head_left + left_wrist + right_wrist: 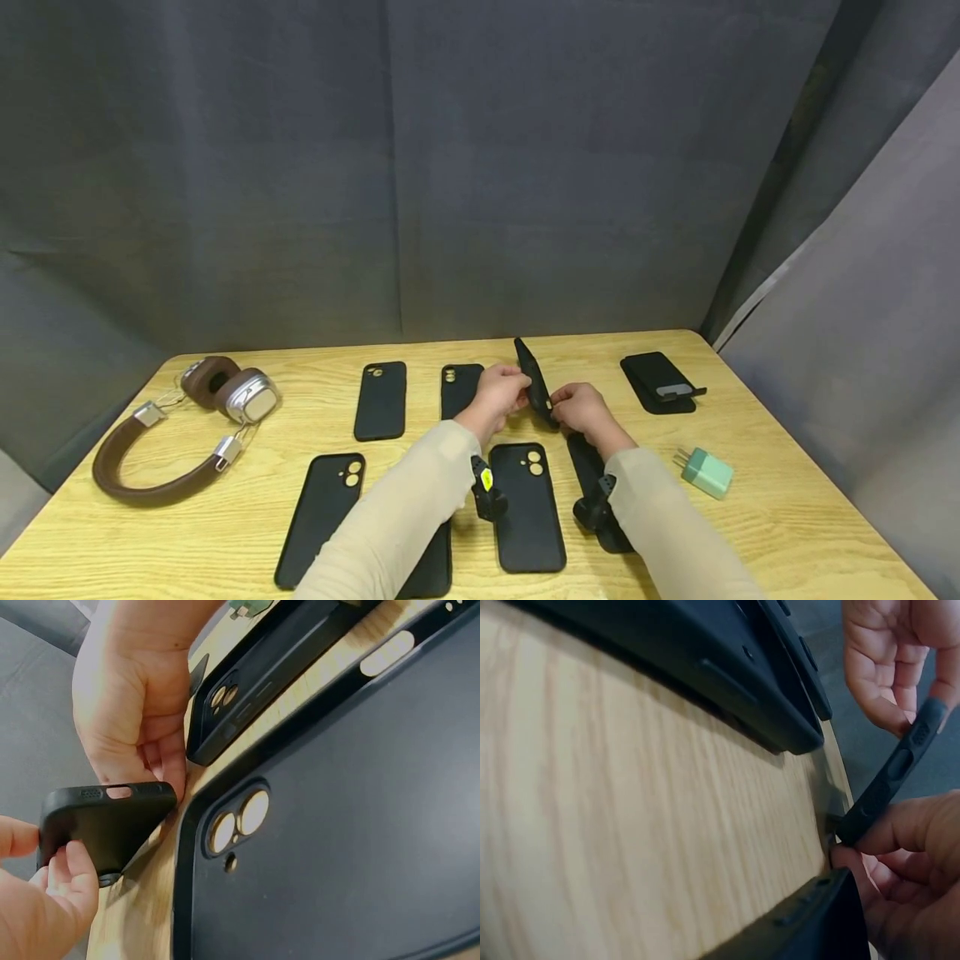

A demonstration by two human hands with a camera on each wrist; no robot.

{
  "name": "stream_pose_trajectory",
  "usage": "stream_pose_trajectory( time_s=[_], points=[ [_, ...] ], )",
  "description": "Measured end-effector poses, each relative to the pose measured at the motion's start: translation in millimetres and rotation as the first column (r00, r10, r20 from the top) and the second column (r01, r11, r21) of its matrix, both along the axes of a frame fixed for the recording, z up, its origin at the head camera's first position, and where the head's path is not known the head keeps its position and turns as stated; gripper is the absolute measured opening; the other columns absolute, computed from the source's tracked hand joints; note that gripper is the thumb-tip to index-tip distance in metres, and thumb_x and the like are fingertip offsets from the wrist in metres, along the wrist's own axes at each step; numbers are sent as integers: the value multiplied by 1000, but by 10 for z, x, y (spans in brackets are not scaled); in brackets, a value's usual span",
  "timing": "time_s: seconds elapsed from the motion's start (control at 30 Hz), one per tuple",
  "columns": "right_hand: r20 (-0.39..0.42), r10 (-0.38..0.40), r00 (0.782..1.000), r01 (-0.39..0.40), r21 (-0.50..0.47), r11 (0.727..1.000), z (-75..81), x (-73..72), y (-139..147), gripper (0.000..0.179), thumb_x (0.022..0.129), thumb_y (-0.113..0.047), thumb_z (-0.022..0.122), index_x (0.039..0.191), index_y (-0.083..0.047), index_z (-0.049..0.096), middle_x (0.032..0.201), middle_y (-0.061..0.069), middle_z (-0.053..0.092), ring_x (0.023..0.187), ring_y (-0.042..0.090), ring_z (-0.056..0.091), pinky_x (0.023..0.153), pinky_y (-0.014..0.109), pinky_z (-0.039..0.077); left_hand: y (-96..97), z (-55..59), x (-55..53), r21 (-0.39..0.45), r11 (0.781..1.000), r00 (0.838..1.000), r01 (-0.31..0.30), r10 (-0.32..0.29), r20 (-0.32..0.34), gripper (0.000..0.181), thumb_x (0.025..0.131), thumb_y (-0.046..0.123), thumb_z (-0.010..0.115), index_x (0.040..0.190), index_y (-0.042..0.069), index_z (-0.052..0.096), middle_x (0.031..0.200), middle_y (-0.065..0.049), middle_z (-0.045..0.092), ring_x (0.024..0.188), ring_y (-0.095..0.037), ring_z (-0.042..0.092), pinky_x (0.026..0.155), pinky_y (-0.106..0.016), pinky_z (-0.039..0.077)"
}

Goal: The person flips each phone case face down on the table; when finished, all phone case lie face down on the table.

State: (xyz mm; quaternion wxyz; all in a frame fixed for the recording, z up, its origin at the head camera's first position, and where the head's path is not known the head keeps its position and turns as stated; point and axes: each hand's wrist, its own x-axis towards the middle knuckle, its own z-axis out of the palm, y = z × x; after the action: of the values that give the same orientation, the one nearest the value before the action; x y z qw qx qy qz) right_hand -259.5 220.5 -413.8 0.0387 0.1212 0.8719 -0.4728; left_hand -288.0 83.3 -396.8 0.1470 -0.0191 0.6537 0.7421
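Both hands hold one black phone case (534, 385) tilted up on edge near the back of the table. My left hand (501, 393) pinches its left side; in the left wrist view the thumb and fingertips grip its edge near a corner. At the opposite, lower corner my right hand (583, 412) pinches it between thumb and fingers (892, 829). The case's end with a port cutout (118, 793) and speaker holes faces the left wrist camera. Another black phone case (528, 508) lies flat between the forearms, and one more (587, 462) lies partly under the right wrist.
Several more black phone cases, such as one at back left (380, 400) and one at front left (321, 517), lie on the wooden table (225, 550). Brown headphones (161, 492) sit at left. At right are a black case with a grey strip (656, 379) and a green charger plug (708, 473).
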Motion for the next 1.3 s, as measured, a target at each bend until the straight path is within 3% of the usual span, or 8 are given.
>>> stream_pose_trajectory(
  time_s=[0.27, 0.63, 0.73, 0.9, 1.17, 1.3],
  points=[
    [-7, 25, 1000, -24, 53, 998, 16, 20, -57, 25, 81, 7, 51, 104, 8, 61, 91, 17, 59, 64, 19, 53, 53, 26, 42, 7, 41, 17, -5, 1000, 1000, 18, -18, -3, 37, 88, 2, 55, 123, -7, 47, 93, -10, 55, 76, -16, 56, 67, -26, 51],
    [-26, 41, 999, -39, 82, 996, -13, 30, -52, 26, 83, 5, 48, 105, 8, 62, 92, 18, 60, 65, 19, 53, 53, 25, 41, 45, 64, 24, -31, 998, 999, 46, -47, -10, 36, 87, 2, 58, 121, -4, 48, 95, -10, 55, 71, -15, 55, 84, -43, 50],
    [-12, 37, 999, -36, 67, 997, -4, 33, -40, 25, 83, 4, 50, 106, 7, 61, 94, 18, 60, 67, 20, 54, 55, 26, 42, 52, 70, 28, -34, 998, 998, 54, -54, -9, 36, 87, 2, 57, 121, -4, 48, 99, -12, 56, 75, -17, 57, 86, -44, 49],
    [13, 7, 1000, -8, 25, 1000, 30, 47, -5, 25, 84, 0, 55, 106, 8, 60, 98, 19, 60, 74, 22, 57, 61, 28, 46, 66, 64, 30, -40, 998, 999, 48, -48, -16, 34, 88, 1, 56, 120, -6, 48, 99, -13, 55, 82, -21, 59, 77, -36, 52],
    [45, -4, 999, 6, -42, 999, 56, 68, 15, 24, 86, -3, 56, 107, 9, 59, 100, 20, 59, 77, 21, 60, 64, 29, 48, 76, 63, 37, -46, 998, 999, 49, -50, -21, 35, 88, 2, 56, 121, -7, 48, 102, -12, 53, 79, -21, 58, 71, -30, 52],
    [48, 9, 999, -6, -62, 998, 55, 65, 26, 25, 87, -3, 56, 108, 8, 60, 102, 20, 60, 80, 21, 62, 68, 31, 50, 86, 97, 62, -40, 998, 998, 56, -57, -13, 33, 88, 3, 57, 118, -6, 49, 95, -9, 54, 69, -16, 55, 79, -39, 51]
  ],
)
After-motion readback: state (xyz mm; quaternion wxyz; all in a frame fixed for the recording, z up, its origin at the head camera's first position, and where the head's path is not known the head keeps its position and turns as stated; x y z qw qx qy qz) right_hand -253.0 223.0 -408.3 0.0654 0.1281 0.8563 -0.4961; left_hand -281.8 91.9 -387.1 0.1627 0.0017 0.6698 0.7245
